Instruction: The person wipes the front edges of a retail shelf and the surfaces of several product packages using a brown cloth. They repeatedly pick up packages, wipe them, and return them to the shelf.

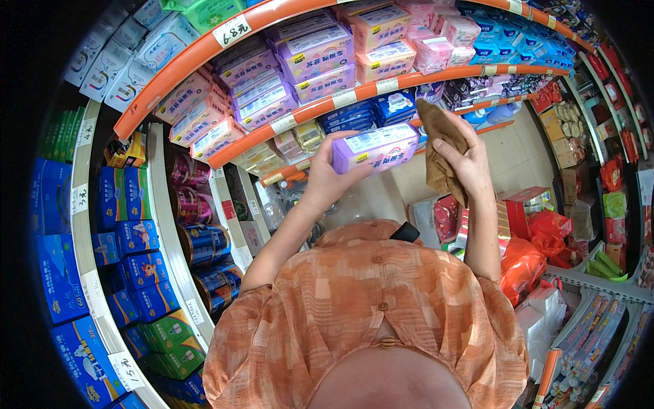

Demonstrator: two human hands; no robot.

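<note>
My left hand [334, 176] grips the left end of a purple plastic-wrapped pack [378, 145], which is held level in front of the shelves. A brown cloth [440, 145] is in my right hand [467, 156], pinched between thumb and fingers just right of the pack, its lower part hanging down. Behind the pack, an orange-edged shelf [301, 116] carries stacked purple packs [317, 51], peach packs [383, 30], pink packs [434, 51] and blue packs [490, 36].
Lower shelves with dark blue packs [396, 105] lie close behind my hands. Blue boxes [145, 237] and shiny tins [207, 243] fill the left shelving. Red plastic bags [523, 266] and cartons sit at right, near my right forearm. Tiled floor [521, 153] shows beyond my right hand.
</note>
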